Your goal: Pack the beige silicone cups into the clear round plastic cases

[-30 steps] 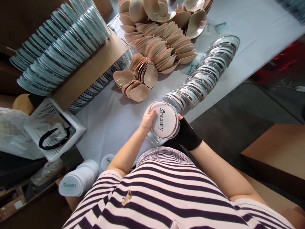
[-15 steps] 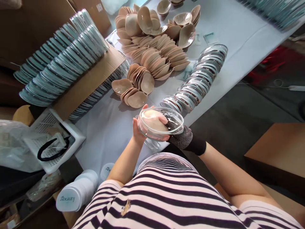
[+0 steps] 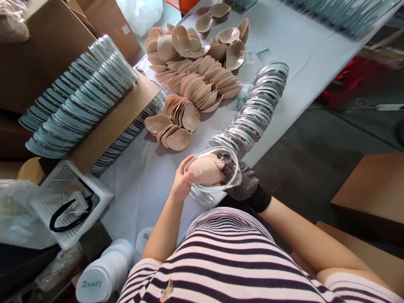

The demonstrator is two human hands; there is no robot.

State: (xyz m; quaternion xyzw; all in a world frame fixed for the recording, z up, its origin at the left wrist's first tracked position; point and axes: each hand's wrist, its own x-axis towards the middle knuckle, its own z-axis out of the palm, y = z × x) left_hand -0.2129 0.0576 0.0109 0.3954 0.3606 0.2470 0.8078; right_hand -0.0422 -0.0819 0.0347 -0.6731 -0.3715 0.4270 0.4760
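A clear plastic case (image 3: 202, 187) with an oval rim is held just above the table's front edge, with a beige silicone bra cup (image 3: 205, 169) showing inside or through it. My bare left hand (image 3: 182, 181) is closed around its left side. On the right side my right hand (image 3: 244, 180), in a black dotted glove with some bare fingertips, grips the case; its fingers are partly hidden. Beyond my hands, a curved row of stacked clear cases (image 3: 252, 113) lies on the table. Many beige bra cups (image 3: 195, 88) are nested in rows farther back.
On the left, more clear cases (image 3: 78, 101) rest along a cardboard box (image 3: 116, 122). A white perforated basket (image 3: 102, 191) holds a black band. Round white printed cards (image 3: 93, 284) are stacked at the lower left. Cardboard boxes (image 3: 372, 185) stand on the floor at right.
The case has tilted more upright, and lettering now shows across the beige cup. My left hand has shifted slightly down and left. The whole view has shifted a little.
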